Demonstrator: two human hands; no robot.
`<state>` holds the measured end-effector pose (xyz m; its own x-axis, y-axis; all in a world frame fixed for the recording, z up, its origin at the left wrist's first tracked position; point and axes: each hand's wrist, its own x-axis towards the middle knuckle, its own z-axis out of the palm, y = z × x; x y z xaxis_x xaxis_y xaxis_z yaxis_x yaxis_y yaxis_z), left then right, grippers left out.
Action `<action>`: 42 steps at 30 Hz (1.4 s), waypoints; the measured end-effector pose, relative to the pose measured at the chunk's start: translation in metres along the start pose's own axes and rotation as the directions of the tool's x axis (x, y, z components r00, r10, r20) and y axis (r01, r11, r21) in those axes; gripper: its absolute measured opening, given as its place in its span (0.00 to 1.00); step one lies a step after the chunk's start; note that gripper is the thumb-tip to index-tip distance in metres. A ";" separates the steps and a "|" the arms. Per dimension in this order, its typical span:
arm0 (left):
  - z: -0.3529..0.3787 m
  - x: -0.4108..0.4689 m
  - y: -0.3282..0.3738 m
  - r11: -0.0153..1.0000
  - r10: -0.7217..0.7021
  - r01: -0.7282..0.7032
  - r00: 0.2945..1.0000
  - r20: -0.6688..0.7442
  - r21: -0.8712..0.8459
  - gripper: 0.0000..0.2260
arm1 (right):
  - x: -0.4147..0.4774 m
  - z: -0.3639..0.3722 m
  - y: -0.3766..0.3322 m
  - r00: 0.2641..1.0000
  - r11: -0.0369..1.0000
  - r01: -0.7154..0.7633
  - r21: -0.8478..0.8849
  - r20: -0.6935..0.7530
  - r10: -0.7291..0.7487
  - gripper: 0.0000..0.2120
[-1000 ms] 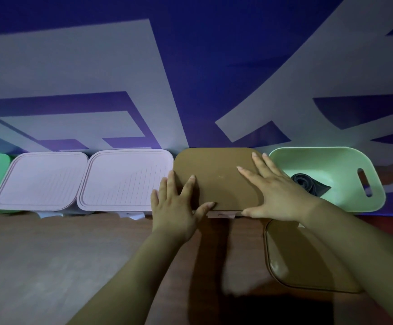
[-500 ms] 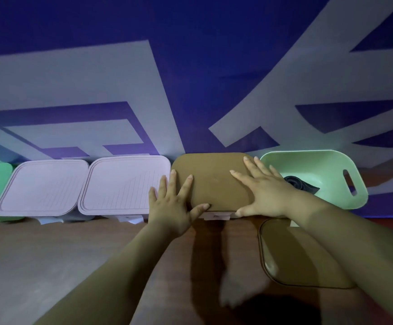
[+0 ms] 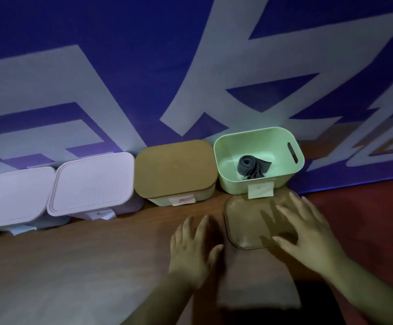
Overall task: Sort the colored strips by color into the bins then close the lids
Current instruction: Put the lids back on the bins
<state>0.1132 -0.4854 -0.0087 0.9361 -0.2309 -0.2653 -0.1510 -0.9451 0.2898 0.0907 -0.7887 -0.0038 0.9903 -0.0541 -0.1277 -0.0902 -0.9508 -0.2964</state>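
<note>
Fingers (image 3: 287, 214) of my right hand (image 3: 308, 238) are spread and straight over the loose brown lid (image 3: 244, 221), which lies flat on the counter (image 3: 73, 266); I cannot tell whether they touch it. My left hand (image 3: 195, 249), also spread and holding nothing, is just beside the lid's left edge. Straight beyond the lid, long sides seemingly matching, the open green bin (image 3: 256, 184) holds a rolled grey strip (image 3: 253, 166).

Dim, with a blue-violet cast throughout. We see motion blur smearing the left hand (image 3: 194, 249) and right hand (image 3: 313, 238). The right hand's finger shadow falls leftward on the flat brown plastic lid (image 3: 244, 214); a darker shadow pools on the wooden tabletop (image 3: 85, 266) between the forearms. Lines on the blue-and-white banner (image 3: 144, 66) bow towards the edges
</note>
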 end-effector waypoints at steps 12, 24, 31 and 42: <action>0.059 0.009 0.060 0.951 0.035 0.056 0.957 0.288 -0.303 0.38 | -0.034 0.049 0.043 0.965 0.958 -0.207 0.199 0.200 0.167 0.39; -0.016 -0.044 0.028 0.797 -0.093 -0.024 0.983 -0.161 -0.604 0.45 | -0.057 -0.030 -0.012 0.981 0.831 -0.072 0.552 -0.111 0.159 0.20; -0.051 -0.081 0.010 0.750 0.124 -0.236 0.968 -0.218 -0.618 0.49 | -0.047 -0.054 -0.071 0.928 0.187 -0.176 0.967 0.099 0.359 0.17; -0.089 -0.101 -0.081 0.867 0.299 -0.354 0.932 -0.204 -0.349 0.45 | -0.041 -0.049 -0.165 0.871 0.368 -0.204 0.907 -0.003 0.491 0.13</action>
<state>0.0589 -0.3650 0.0765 0.8923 -0.4507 0.0266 -0.3519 -0.6572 0.6665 0.0699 -0.6447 0.0967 0.8187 -0.5150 -0.2538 -0.3307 -0.0616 -0.9417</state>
